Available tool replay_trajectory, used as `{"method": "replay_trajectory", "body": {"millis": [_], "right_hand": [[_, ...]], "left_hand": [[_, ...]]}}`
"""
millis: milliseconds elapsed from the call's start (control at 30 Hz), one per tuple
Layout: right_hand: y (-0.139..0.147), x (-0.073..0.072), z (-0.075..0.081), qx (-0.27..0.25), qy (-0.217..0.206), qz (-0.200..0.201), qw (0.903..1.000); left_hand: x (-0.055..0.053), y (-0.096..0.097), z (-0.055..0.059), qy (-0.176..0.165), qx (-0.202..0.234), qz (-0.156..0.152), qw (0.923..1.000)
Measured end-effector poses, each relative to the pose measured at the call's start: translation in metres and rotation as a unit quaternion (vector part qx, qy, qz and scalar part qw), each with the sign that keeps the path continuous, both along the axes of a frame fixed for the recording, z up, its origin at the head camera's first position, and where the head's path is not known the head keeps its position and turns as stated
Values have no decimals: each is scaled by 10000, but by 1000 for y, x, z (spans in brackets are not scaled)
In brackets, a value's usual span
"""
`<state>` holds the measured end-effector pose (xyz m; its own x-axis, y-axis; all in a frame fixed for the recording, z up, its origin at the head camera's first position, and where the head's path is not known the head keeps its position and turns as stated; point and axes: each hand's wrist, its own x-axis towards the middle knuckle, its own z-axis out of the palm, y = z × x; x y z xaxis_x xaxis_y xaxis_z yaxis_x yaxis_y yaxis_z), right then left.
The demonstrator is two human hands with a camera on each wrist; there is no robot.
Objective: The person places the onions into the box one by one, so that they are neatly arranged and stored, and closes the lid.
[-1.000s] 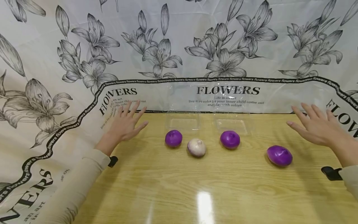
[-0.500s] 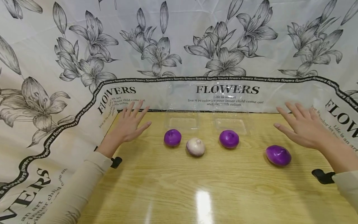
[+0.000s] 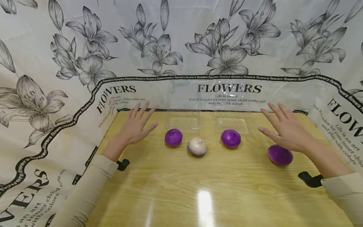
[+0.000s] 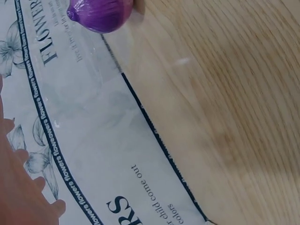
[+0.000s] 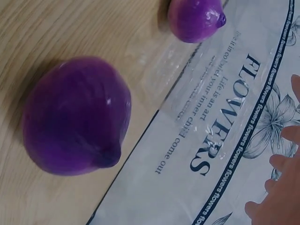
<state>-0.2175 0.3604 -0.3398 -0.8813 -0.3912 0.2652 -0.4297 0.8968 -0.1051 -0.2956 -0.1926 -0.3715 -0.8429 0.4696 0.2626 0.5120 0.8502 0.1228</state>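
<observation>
While the left hand and right hand are held empty, fingers spread, the rightmost purple onion is seen tabled near the latter; probably firm, slick; best cupped round its belly.

Beyond the left hand and the right hand, a white cloth forms the backdrop, printed with grey line-drawn flowers, and it continues past the outer side of each hand. A black band lettered in white runs across it, above bold FLOWERS lettering. The yellowish, wood-grained counter spreads between the hands, its far edge meeting the cloth. Nearer than both hands, a bright white reflection gleams on its glossy surface.
</observation>
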Motion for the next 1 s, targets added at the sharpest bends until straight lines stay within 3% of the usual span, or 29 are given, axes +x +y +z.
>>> {"method": "replay_trajectory", "body": {"millis": [367,500,700,1000], "right_hand": [[-33,-5,-7,-629,-35,310,9975],[-45,-4,-10,-786,-25,459,9958],[-66,-2,-15,-787,-123,622,9949],[-88,-3,-19,-815,-212,753,9936]], "left_hand": [[-4,9,-10,4,787,-206,9967],[-8,15,-12,51,1224,-385,9917],[-9,20,-15,-282,1889,-494,9804],[-14,24,-23,-516,2257,-535,9714]]}}
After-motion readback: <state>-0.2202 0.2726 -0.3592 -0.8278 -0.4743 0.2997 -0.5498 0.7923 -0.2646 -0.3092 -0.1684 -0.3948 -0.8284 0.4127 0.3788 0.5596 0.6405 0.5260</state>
